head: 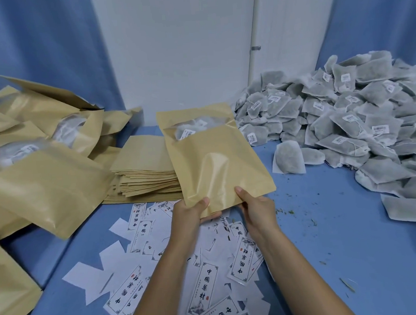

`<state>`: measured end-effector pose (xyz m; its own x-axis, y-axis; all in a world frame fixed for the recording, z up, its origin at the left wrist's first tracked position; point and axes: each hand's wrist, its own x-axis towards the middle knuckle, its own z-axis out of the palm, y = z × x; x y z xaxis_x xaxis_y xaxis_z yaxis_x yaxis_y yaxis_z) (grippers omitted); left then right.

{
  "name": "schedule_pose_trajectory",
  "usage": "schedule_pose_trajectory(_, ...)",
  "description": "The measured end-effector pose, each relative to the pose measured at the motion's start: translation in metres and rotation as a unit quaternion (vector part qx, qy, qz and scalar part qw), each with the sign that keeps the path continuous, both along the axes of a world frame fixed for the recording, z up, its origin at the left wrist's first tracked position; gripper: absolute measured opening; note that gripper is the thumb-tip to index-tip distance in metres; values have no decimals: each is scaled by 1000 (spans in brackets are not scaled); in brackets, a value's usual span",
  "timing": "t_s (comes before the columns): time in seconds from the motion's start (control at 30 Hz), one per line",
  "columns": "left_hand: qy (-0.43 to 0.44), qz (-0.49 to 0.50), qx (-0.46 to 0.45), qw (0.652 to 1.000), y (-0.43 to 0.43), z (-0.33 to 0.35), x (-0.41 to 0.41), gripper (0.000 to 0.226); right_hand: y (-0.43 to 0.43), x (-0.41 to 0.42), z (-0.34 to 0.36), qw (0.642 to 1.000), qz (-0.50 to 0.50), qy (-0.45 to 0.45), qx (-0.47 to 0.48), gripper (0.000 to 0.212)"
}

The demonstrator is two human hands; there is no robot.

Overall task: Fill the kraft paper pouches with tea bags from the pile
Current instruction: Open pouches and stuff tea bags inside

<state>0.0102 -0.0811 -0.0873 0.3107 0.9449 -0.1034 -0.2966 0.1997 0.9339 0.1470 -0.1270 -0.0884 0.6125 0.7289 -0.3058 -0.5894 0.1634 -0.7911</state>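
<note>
Printed labels (206,287) lie scattered on the blue worktop (328,237) nearest the person. Above them, the left hand (193,213) and right hand (256,211) each pinch the bottom edge of a kraft paper pouch (214,161), held upright with tea bags visible through its window. Behind it sits a stack of flat pouches (144,171). Filled pouches (45,177) lie at the left, and the tea bag pile (346,124) at the right.

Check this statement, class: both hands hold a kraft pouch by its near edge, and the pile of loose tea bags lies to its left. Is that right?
No. The head view shows the pile of loose tea bags to the right of the kraft pouch, not its left. The left hand and right hand do hold it by its near edge.
</note>
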Motion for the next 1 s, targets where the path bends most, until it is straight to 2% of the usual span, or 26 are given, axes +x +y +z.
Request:
schedule_pose_trajectory(0.17, -1, 2, 9, 1000, 0, -1, 1, 11, -1, -5, 0, 998, 63, 7, 21, 19)
schedule_pose_trajectory(0.23, 2, -1, 13, 1000, -1, -2, 3, 11, -1, -7, 0, 999, 48, -18, -6, 26)
schedule_pose_trajectory(0.3, 1, -2, 11, 1000, -2, -2, 4, 13, -1, -8, 0, 999, 33, -35, -22, 19)
schedule_pose_trajectory(0.4, -2, 5, 7, 1000, -1, -1, 5, 16, -3, -9, 0, 996, 58, -55, -35, 25)
schedule_pose_trajectory(0.5, 3, 12, 2, 1000, 0, -1, 6, 22, -4, -11, 0, 995, 76, -62, -29, 28)
schedule_pose_trajectory(0.6, 2, -6, -2, 1000, -1, -3, 7, 21, -5, -10, 3, 996, 56, -63, -20, 18)
schedule_pose_trajectory(0.73, 32, -17, 7, 999, 2, -7, 3, 17, -4, -9, 3, 998, 42, -53, -10, 27)
schedule_pose_trajectory(0.8, 38, -31, 6, 999, 4, -10, 1, 21, -5, -10, 3, 995, 75, -68, -8, 28)
schedule_pose_trajectory(0.87, 46, -33, 7, 998, 4, -11, 1, 21, -6, -14, 3, 991, 94, -99, -15, 18)
schedule_pose_trajectory(1.0, 74, -45, 22, 996, 3, -11, 0, 18, -8, -14, 2, 986, 58, -154, -39, 19)
